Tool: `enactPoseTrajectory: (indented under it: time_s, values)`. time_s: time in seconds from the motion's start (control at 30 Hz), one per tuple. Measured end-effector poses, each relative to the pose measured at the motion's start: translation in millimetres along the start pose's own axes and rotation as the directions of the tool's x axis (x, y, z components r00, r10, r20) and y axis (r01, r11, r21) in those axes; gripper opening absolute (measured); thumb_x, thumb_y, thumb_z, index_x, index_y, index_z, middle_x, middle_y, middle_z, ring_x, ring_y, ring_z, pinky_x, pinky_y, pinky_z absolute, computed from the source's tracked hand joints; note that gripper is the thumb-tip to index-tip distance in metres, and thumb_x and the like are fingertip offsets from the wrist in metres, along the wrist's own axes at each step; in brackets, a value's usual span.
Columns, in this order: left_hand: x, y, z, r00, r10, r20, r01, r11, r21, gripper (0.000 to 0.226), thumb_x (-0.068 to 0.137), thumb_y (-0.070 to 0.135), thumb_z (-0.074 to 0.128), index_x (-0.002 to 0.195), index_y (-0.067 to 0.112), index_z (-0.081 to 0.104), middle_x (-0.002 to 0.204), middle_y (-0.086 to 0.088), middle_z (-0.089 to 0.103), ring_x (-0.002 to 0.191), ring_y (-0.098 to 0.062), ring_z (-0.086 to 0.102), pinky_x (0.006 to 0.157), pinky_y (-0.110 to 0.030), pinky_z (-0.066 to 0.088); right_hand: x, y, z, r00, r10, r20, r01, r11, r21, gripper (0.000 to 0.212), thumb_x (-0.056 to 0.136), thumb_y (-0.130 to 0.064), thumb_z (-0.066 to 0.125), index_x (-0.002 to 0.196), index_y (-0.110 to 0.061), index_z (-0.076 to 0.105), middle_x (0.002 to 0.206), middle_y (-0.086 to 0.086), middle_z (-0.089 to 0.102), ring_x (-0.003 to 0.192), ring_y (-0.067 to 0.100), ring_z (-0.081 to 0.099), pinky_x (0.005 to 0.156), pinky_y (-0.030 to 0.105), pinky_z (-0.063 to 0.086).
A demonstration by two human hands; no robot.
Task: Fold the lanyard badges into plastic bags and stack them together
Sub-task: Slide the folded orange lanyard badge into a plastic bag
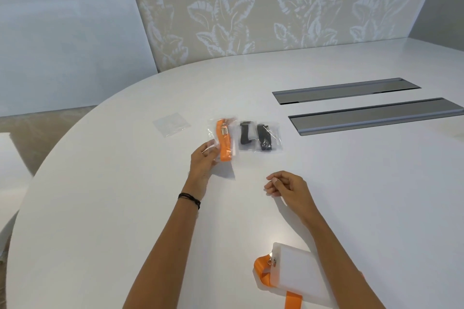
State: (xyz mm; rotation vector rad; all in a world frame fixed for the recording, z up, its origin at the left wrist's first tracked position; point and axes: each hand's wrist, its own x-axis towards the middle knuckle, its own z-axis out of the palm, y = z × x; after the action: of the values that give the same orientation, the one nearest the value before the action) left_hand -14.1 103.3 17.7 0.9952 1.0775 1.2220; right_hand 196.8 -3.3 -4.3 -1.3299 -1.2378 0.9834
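My left hand [204, 159] grips the near left corner of a clear plastic bag with a folded orange lanyard [224, 140] inside, held just over the white table [100, 208]. Right beside it lie two bagged black lanyards [244, 136] [265, 137], side by side. An empty plastic bag [171, 123] lies flat further left. My right hand [285, 185] hovers loosely curled near the table's middle, holding nothing. Close to me, a loose orange lanyard with a white badge holder [297, 275] lies partly under my right forearm.
Two long grey metal cable hatches [346, 90] [376, 116] are set into the table at the right. A leaf-patterned wall [251, 7] stands behind the rounded far edge. Floor shows at the left beyond the table's curve.
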Motion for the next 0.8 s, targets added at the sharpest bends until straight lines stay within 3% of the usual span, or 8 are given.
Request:
enactPoseTrajectory:
  time_s: [0.1,0.27,0.37,0.57,0.7,0.8]
  values:
    - [15,-9,5,0.996,0.038,-0.08,-0.04,0.999,-0.034,0.039,0.088,0.015,0.066,0.122,0.001,0.055,0.093,-0.008,0.067,0.086,-0.019,0.061,0.08,-0.027,0.05,1,2,0,1.0,0.008,-0.003,-0.008,1.0,0.002,0.02,0.094,0.001,0.045,0.092,0.002,0.064,0.079,0.016,0.07,0.065,0.017,0.066,0.062,0.02,0.053]
    - [35,-12,15,0.995,0.098,-0.023,-0.097,0.995,0.025,0.022,0.09,0.009,0.063,0.107,-0.004,0.058,0.089,-0.014,0.058,0.087,-0.026,0.054,0.083,-0.039,0.046,2,3,0,1.0,0.02,-0.001,-0.02,1.0,-0.002,0.021,0.092,0.005,0.043,0.092,0.002,0.064,0.078,0.014,0.069,0.063,0.014,0.065,0.062,0.02,0.053]
    - [46,-16,20,0.995,0.094,-0.03,-0.093,0.995,0.037,0.029,0.089,0.007,0.064,0.113,-0.006,0.056,0.09,-0.014,0.062,0.086,-0.027,0.057,0.087,-0.044,0.047,1,2,0,1.0,0.022,0.0,-0.022,1.0,0.004,0.022,0.092,0.006,0.043,0.092,0.002,0.064,0.077,0.014,0.069,0.063,0.013,0.065,0.061,0.019,0.052]
    - [60,-21,25,0.991,0.101,-0.084,-0.093,0.991,0.093,0.043,0.088,0.008,0.065,0.127,-0.002,0.05,0.079,-0.007,0.061,0.084,-0.026,0.059,0.088,-0.04,0.049,4,3,1,1.0,0.03,0.008,-0.03,0.999,0.019,0.022,0.091,0.007,0.042,0.093,0.002,0.064,0.078,0.014,0.068,0.063,0.014,0.065,0.061,0.019,0.051]
    - [63,-24,35,0.962,0.186,-0.197,-0.132,0.956,0.261,0.041,0.088,0.008,0.064,0.125,-0.003,0.052,0.085,-0.002,0.056,0.078,-0.014,0.054,0.075,-0.018,0.046,6,4,1,0.999,0.034,0.008,-0.034,0.999,0.01,0.023,0.091,0.006,0.042,0.093,0.001,0.064,0.078,0.013,0.069,0.064,0.015,0.065,0.061,0.02,0.052]
    - [64,-28,42,0.942,0.254,-0.219,-0.155,0.909,0.387,0.045,0.088,0.007,0.062,0.129,-0.006,0.048,0.115,-0.018,0.058,0.107,-0.027,0.056,0.087,-0.025,0.045,5,5,1,0.999,0.032,0.002,-0.032,0.999,0.008,0.023,0.091,0.006,0.042,0.092,0.0,0.065,0.077,0.012,0.069,0.063,0.014,0.065,0.06,0.02,0.052]
